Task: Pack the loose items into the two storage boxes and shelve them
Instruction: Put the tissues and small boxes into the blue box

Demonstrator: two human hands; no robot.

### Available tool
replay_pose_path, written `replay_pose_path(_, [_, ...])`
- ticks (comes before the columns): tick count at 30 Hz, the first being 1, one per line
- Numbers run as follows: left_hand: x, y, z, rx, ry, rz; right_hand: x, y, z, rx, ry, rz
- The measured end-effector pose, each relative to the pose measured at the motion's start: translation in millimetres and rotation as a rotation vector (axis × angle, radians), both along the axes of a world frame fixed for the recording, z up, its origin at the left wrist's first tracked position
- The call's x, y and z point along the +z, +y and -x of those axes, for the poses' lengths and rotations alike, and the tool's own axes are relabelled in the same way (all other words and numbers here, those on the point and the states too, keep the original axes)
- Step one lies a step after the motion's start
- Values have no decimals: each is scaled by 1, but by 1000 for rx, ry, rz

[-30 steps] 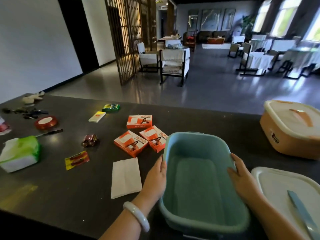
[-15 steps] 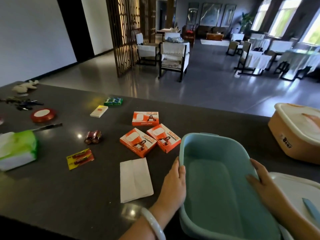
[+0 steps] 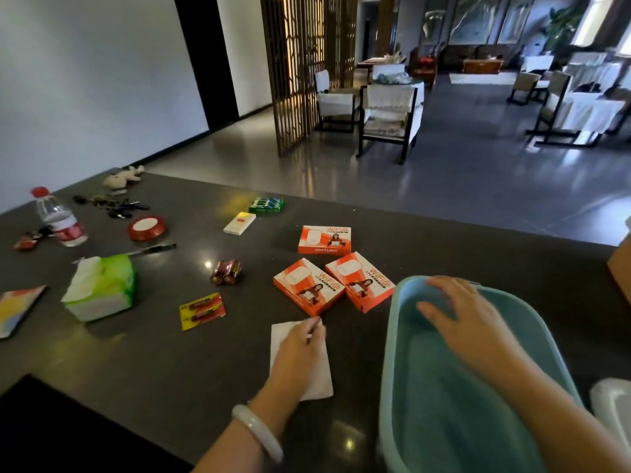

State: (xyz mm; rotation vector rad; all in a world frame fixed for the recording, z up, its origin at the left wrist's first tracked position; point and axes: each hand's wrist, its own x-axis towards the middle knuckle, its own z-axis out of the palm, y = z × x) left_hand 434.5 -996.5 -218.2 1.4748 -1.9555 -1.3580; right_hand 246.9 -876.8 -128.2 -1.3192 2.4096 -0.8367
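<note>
Packing barely begun: left hand (image 3: 300,349) lay flat on white paper (image 3: 300,361) on the table (image 3: 143,356), grip apparently unclosed; right hand (image 3: 467,319), fingers spread, rested inside empty teal box (image 3: 444,421). Next: pinching paper, lifting boxward.

An open, empty light-blue plastic storage box (image 3: 444,387) stands upright at the counter's near right edge. Three flat orange-and-white cardboard boxes (image 3: 309,286) lie face up just left of its far corner, two touching. A white folded paper napkin (image 3: 319,373) lies flat near the front edge. What looks like the orange storage box (image 3: 619,271) is cut off at the right edge.
</note>
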Motion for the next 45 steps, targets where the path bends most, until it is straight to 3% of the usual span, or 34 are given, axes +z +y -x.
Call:
replay_pose_path(7, [-42, -78, -62, 53, -165, 171, -10, -82, -75, 165, -258, -215])
replay_pose_path(13, [-70, -123, -74, -219, -449, 324, -64, -129, -122, -55, -390, -486])
replay_pose_path(18, [-85, -131, -73, -294, -411, 420, -108, -135, -138, -304, -219, -639])
replay_pose_path(24, [-89, -127, -76, -293, -385, 489, -129, -134, -153, -477, -167, -542])
replay_pose_path(34, [-90, -127, -78, -332, -386, 511, -133, -122, -149, -511, -599, -162])
replay_pose_path(40, [-76, -151, -74, -279, -96, 451, -111, -116, -138, -558, -706, -124])
replay_pose_path(45, [-43, -202, -35, -521, -58, 601, -90, -114, -123, -543, -620, -130])
